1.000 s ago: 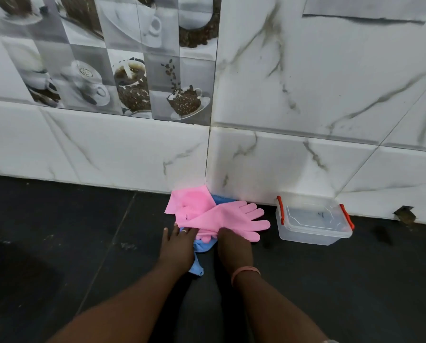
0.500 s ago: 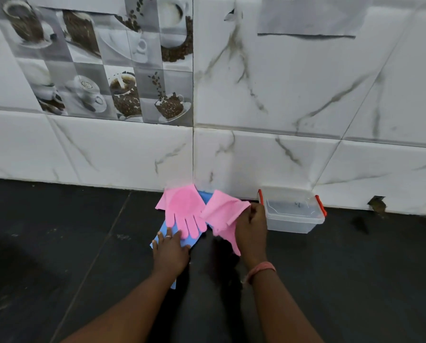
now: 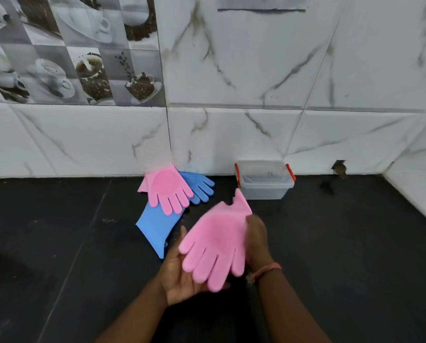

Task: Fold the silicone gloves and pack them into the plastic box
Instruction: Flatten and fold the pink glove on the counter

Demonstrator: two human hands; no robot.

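Above the dark counter (image 3: 58, 243), right hand (image 3: 256, 237) gripping pink glove (image 3: 217, 241), left hand (image 3: 179, 278) palm-up beneath

A dark, matte desk (image 3: 58, 243) ran up to a wall of white marble-look tiles (image 3: 256, 70) with grey veins. At the upper left the wall carried a panel of grey picture tiles (image 3: 71, 50) showing coffee cups and coffee beans. A pale sheet (image 3: 261, 3) hung at the top edge, its lower border casting a thin shadow. Low on the right, a small chipped hole (image 3: 339, 168) broke the wall where it met the desk. The light was soft and even.
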